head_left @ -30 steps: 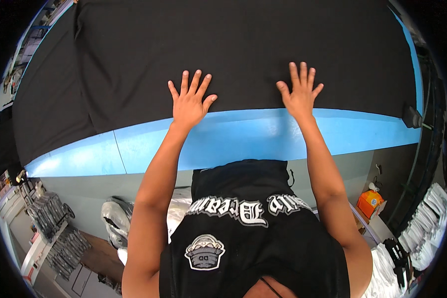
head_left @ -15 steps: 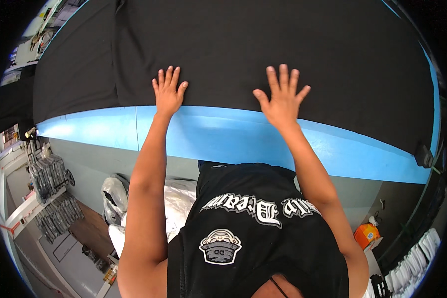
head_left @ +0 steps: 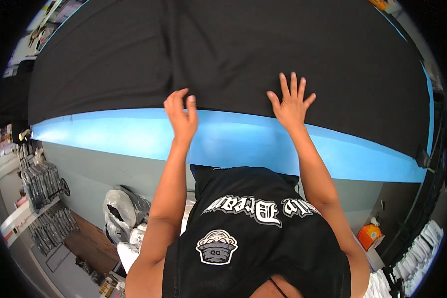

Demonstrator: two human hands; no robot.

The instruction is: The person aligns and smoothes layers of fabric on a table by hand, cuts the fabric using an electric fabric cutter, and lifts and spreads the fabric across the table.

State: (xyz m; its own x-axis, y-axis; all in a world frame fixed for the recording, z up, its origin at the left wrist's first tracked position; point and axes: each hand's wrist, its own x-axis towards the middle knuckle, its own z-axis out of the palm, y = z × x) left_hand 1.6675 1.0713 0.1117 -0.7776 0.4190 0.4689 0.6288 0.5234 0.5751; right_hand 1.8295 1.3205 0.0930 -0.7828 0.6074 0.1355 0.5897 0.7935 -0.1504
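At two o'clock my right grip (head_left: pixel 291 107) lay spread apart, probably best for steadying the black cloth (head_left: pixel 293 35); at ten, whether my curled left grip (head_left: pixel 182 119) pinched, I couldn't tell.

Hidden and cut-off parts around the black cloth (head_left: pixel 243 59).
At 12 o'clock the upper edge crops the cloth, which itself hides most of the table (head_left: pixel 243 141) top. Whether the left hand (head_left: pixel 182 115) pinches any fabric cannot be told; the right hand (head_left: pixel 291 107) conceals its palm. Between 1 and 2 o'clock an orange thing (head_left: pixel 379 4) is cropped. At 3 o'clock a dark object (head_left: pixel 423 159) is too murky to identify. Toward 8 o'clock, the left arm (head_left: pixel 166 203) partly covers wrapped bundles (head_left: pixel 125 211).
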